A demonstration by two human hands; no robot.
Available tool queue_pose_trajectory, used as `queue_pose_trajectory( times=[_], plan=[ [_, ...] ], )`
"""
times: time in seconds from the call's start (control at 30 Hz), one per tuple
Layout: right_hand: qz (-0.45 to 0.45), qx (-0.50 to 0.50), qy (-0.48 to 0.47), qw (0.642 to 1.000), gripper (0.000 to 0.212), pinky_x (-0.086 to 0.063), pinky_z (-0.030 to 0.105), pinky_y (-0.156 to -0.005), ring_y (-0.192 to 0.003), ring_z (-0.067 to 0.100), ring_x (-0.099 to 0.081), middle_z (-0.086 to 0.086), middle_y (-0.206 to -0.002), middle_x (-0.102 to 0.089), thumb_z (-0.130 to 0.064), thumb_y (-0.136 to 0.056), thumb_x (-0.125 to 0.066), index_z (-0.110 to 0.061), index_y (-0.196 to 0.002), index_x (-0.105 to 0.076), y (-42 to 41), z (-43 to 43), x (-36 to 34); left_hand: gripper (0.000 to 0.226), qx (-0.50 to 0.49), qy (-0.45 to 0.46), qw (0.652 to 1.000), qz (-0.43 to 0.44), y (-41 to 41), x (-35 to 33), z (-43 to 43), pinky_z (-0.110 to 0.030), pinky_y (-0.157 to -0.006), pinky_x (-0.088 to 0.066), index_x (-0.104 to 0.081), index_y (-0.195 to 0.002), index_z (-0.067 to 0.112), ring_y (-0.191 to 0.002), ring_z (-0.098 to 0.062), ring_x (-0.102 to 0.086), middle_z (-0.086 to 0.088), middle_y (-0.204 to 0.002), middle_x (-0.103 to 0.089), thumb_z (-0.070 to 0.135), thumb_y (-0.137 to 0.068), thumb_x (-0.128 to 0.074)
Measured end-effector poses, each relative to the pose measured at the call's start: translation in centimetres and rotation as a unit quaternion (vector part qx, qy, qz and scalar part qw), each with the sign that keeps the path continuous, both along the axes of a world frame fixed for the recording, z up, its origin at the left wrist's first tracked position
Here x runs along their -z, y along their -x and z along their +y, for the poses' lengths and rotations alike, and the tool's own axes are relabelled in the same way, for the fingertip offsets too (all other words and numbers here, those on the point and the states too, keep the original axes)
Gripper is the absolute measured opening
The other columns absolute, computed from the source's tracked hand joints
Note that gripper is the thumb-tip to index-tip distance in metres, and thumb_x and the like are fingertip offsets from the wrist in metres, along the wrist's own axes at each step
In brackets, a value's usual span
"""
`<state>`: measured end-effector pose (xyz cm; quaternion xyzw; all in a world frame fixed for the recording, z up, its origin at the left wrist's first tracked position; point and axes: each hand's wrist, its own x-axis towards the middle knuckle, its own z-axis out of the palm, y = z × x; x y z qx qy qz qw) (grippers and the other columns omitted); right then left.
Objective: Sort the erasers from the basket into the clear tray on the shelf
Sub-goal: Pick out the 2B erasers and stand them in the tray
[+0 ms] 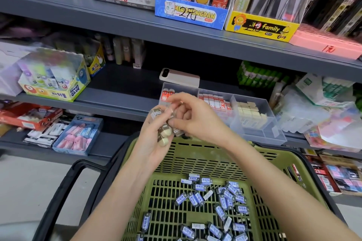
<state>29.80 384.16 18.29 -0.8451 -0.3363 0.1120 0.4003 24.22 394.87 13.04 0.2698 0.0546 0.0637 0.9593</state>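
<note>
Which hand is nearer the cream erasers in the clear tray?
Right. The right hand is just left of the cream erasers; the left hand, gripping brown-sleeved erasers, is farther left.

Left hand [154, 143] grips several brown-sleeved erasers [164, 135] above the green basket [205, 160]; right hand [197, 121] pinches one, near the clear tray [274, 133].

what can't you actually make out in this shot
Head view:
Count of brown-sleeved erasers in the left hand: covered by the right hand.
Left compartment of the clear tray: mostly behind both hands.
Near end of the basket: cut off by the bottom edge.
Print on the blue-sleeved erasers: too small.
</note>
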Motion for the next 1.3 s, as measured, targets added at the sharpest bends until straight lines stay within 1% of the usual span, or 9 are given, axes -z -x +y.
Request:
queue_pose_trajectory(
  times=[0.17,0.37,0.5,0.6,0.73,0.87,1.07,1.2,1.3],
  plan=[
    [0.081,0.121,-0.097,0.984,0.02,-0.046,0.022,-0.052,-0.053,0.009,-0.054,0.004,-0.065,-0.058,-0.01,-0.081,-0.071,-0.024,-0.094,-0.064,-3.3,-3.5,-0.9,0.026,-0.001,0.05,0.999,0.022,-0.4,0.2,0.4,-0.037,-0.081,-0.057,-0.057,-0.099,0.002,-0.101,-0.028,-0.068,-0.018,-0.102,-0.071,0.017,-0.079,-0.065],
    [0.033,0.122,0.036,0.991,0.016,-0.049,0.033,-0.077,-0.077,0.02,-0.067,0.008,-0.073,-0.069,-0.019,-0.083,-0.07,-0.023,-0.098,-0.069,-5.1,-2.9,1.2,0.034,-0.03,0.006,0.996,0.079,-0.5,0.6,1.3,-0.012,-0.032,-0.031,-0.052,-0.092,0.013,-0.045,-0.005,-0.043,0.002,-0.059,-0.049,0.043,-0.078,-0.058],
    [0.015,0.107,0.079,0.991,0.013,-0.047,0.029,-0.07,-0.079,0.023,-0.065,-0.007,-0.066,-0.062,-0.017,-0.083,-0.066,-0.024,-0.093,-0.071,-5.4,-1.8,1.8,0.039,-0.055,-0.009,0.995,0.08,-0.3,0.5,1.7,-0.013,-0.031,-0.029,-0.05,-0.099,0.011,-0.046,-0.006,-0.043,0.0,-0.06,-0.049,0.043,-0.079,-0.059],
    [-0.009,0.107,0.131,0.985,0.019,-0.046,0.028,-0.071,-0.078,0.016,-0.062,-0.007,-0.073,-0.063,-0.018,-0.085,-0.063,-0.02,-0.102,-0.071,-5.4,-1.5,2.3,0.022,-0.036,0.045,0.997,0.048,0.0,0.5,1.9,-0.016,-0.036,-0.034,-0.05,-0.1,0.01,-0.056,-0.013,-0.051,-0.006,-0.068,-0.053,0.02,-0.083,-0.06],
    [-0.026,0.142,0.117,0.983,0.012,-0.036,0.021,-0.057,-0.06,0.002,-0.052,-0.012,-0.06,-0.057,-0.02,-0.085,-0.066,-0.018,-0.097,-0.066,-4.8,-1.5,3.1,0.04,-0.014,0.069,0.997,0.021,0.2,0.3,2.0,-0.019,-0.044,-0.035,-0.054,-0.108,0.007,-0.068,-0.018,-0.053,-0.01,-0.076,-0.056,-0.002,-0.069,-0.051],
    [-0.186,0.154,0.152,0.958,0.008,-0.025,0.022,-0.068,-0.084,0.01,-0.043,-0.009,-0.083,-0.067,-0.025,-0.085,-0.066,-0.021,-0.088,-0.072,-4.1,-1.7,3.9,0.028,-0.007,0.027,0.999,0.026,0.0,0.1,1.9,-0.018,-0.044,-0.039,-0.055,-0.103,0.006,-0.066,-0.016,-0.056,-0.01,-0.078,-0.058,-0.002,-0.077,-0.052],
    [-0.178,0.143,0.137,0.964,0.022,-0.031,0.027,-0.073,-0.093,0.014,-0.047,-0.008,-0.088,-0.068,-0.034,-0.091,-0.057,-0.024,-0.107,-0.068,-3.7,-1.8,3.7,0.024,-0.024,-0.107,0.994,0.03,0.2,0.4,1.6,-0.012,-0.039,-0.035,-0.054,-0.097,0.004,-0.059,-0.008,-0.055,-0.006,-0.073,-0.061,0.009,-0.076,-0.062],
    [0.044,0.05,-0.097,0.993,0.018,-0.044,0.018,-0.07,-0.074,0.002,-0.06,-0.015,-0.078,-0.065,-0.033,-0.091,-0.057,-0.024,-0.103,-0.067,-2.0,-1.3,0.9,0.029,-0.033,-0.217,0.975,0.028,0.3,0.4,1.3,-0.012,-0.038,-0.033,-0.057,-0.093,0.009,-0.053,-0.008,-0.057,-0.007,-0.072,-0.064,0.012,-0.067,-0.07],
    [0.104,-0.016,-0.065,0.992,0.005,-0.039,0.02,-0.058,-0.063,0.009,-0.05,0.003,-0.073,-0.06,-0.024,-0.084,-0.069,-0.02,-0.088,-0.068,-1.4,-1.5,-0.6,0.035,-0.019,-0.294,0.955,0.006,0.7,0.5,0.8,-0.012,-0.038,-0.033,-0.059,-0.093,0.011,-0.046,-0.004,-0.051,-0.003,-0.066,-0.062,0.02,-0.063,-0.076]
  ],
)
